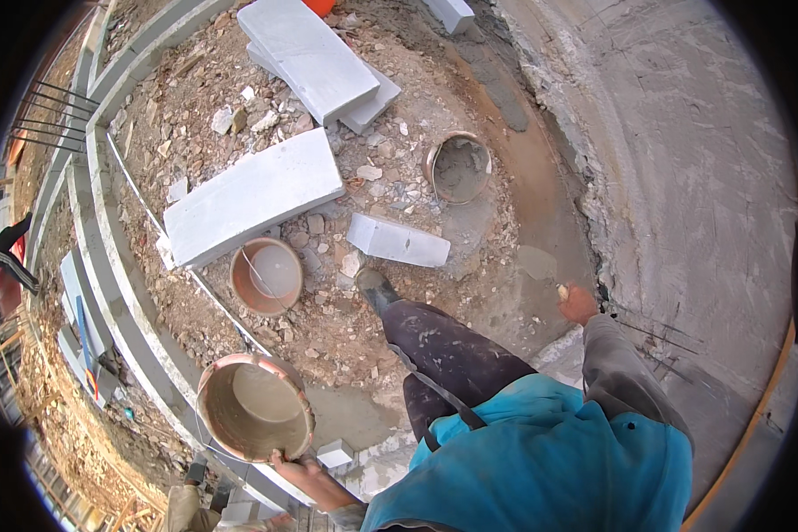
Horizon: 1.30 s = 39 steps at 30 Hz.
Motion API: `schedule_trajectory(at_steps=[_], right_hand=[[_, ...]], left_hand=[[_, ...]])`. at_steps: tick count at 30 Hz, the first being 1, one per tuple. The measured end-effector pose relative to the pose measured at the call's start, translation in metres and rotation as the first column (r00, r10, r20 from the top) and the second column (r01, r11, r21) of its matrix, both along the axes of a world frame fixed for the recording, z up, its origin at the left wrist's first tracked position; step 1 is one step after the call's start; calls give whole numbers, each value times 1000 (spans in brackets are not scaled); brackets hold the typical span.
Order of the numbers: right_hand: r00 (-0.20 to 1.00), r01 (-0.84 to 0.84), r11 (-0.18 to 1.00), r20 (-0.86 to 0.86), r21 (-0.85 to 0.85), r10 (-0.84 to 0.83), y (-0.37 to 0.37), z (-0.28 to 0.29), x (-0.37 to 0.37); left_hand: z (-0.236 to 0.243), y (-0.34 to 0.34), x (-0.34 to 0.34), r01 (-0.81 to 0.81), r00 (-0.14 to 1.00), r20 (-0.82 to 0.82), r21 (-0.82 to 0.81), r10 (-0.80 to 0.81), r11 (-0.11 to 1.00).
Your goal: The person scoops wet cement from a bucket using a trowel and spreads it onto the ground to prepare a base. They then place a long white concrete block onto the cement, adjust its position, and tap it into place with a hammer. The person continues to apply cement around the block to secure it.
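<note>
My left hand (307,480) is closed on the near rim of a round, mortar-smeared bucket (306,412) at the lower left. Its inside is coated grey, with a pale grey layer at the bottom. My right hand (579,304) is closed, low beside the concrete wall on the right. A small pale tip shows at its fingers; what it belongs to I cannot make out. Just past that hand, a lighter grey rounded patch (536,263) lies on the wet ground. A small white block (335,453) sits near the left hand.
White blocks (257,191) lie on the rubble, with more stacked (310,58) farther off. A reddish bucket (267,277), a bucket of grey mortar (459,168) and a short block (399,240) stand near my boot (377,291). Concrete edging (106,239) curves along the left; rebar (53,115) juts there.
</note>
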State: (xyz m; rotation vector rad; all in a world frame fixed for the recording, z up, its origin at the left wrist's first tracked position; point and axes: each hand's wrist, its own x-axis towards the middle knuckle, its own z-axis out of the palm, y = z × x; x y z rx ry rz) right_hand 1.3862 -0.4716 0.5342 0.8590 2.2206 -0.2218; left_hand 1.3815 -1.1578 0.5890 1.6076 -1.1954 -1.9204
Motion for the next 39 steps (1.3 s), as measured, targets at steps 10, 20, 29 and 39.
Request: schedule_trajectory(at_steps=[10, 20, 29, 39], right_hand=[[984, -69, 997, -164, 35, 73, 222, -126, 184], [844, -26, 987, -533, -161, -65, 301, -86, 252], [794, -177, 969, -606, -172, 38, 404, -68, 223], [450, -634, 770, -843, -70, 293, 528, 25, 93]], left_hand=[[-56, 173, 115, 114, 949, -284, -92, -135, 989], [-36, 353, 285, 85, 980, -185, 63, -72, 994], [-78, 497, 296, 99, 995, -18, -5, -99, 995], [-70, 697, 171, 235, 971, -48, -18, -235, 972]])
